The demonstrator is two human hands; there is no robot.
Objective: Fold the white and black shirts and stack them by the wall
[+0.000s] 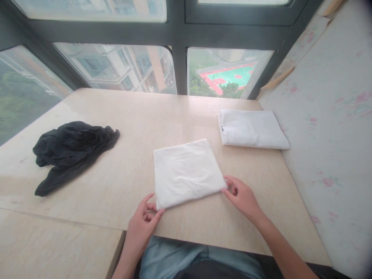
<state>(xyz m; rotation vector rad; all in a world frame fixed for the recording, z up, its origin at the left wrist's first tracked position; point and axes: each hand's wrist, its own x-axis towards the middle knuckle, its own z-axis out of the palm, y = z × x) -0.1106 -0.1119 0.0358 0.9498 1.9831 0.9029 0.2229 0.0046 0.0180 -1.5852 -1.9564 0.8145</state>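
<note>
The left hand (145,217) and right hand (238,193) are at the near corners of a folded white cloth (187,172) — thumbs and fingers partly curled, touching its edges; how firmly they grip cannot be told. The cloth lies flat on the desk (139,116), between a crumpled black garment (72,145) on the left and a folded white bundle (252,128) near the wall.
</note>
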